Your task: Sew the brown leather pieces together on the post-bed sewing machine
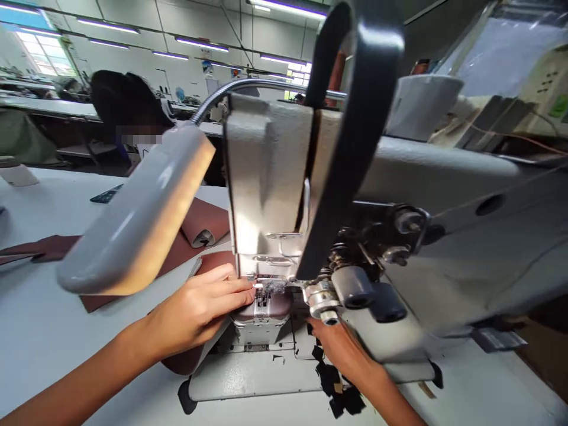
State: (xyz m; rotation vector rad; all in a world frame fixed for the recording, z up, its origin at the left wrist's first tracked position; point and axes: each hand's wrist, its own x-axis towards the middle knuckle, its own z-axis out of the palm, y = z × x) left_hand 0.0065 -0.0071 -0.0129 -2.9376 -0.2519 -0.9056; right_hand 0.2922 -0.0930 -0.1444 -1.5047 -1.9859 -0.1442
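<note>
A large light-grey sewing machine (270, 171) fills the middle and right. My left hand (199, 305) presses a brown leather-like piece (217, 260) beside the presser foot (262, 296), its fingers together and fingertips close to the foot. The piece lies over the raised sewing bed (261, 331) and hangs down to its left. To the right of the bed, my right hand (331, 337) reaches beneath the machine's knobs; its fingers are mostly hidden behind the metal parts, and what they touch cannot be seen.
A lit lamp head (137, 213) hangs above my left forearm. More brown material (206, 222) lies on the white table (39, 331). Black scraps (331, 378) are scattered near my right wrist. A black curved strap (355, 118) stands in front of the machine. A person (126, 106) is beyond.
</note>
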